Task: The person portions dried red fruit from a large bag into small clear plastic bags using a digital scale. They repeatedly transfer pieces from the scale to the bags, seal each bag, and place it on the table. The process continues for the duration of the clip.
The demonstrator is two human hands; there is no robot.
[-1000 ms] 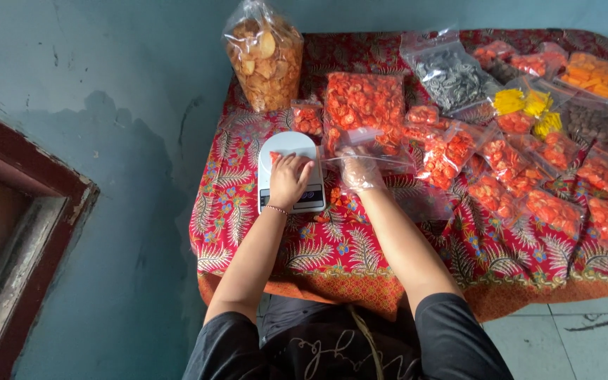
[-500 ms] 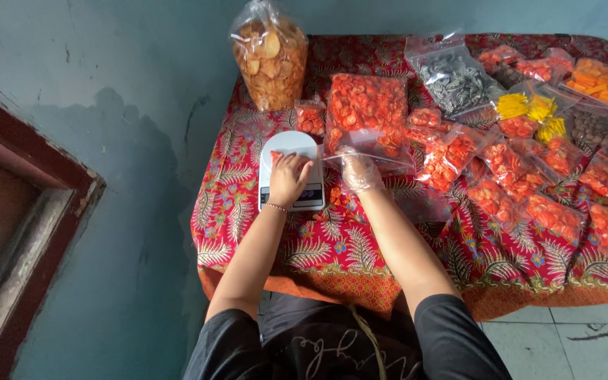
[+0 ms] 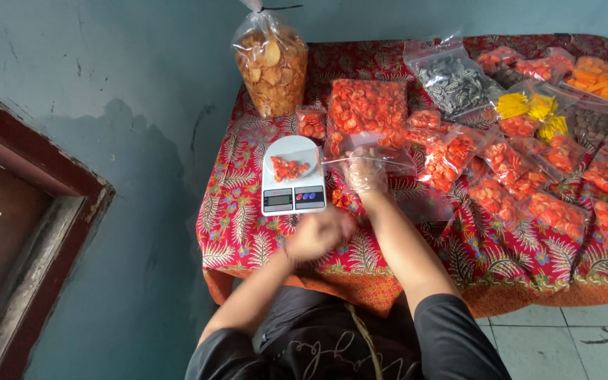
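On red patterned cloth (image 3: 248,232) — white scale (image 3: 293,176), long axis away from person, orange chips (image 3: 290,169) atop; right hand (image 3: 365,172) inside crinkled clear bag (image 3: 371,151), grip unclear; left hand (image 3: 318,234) blurred — cannot tell.

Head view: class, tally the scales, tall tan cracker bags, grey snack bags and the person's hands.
Scale: 1
Tall tan cracker bag: 1
Grey snack bag: 1
Hands, left hand and right hand: 2
Total: 5
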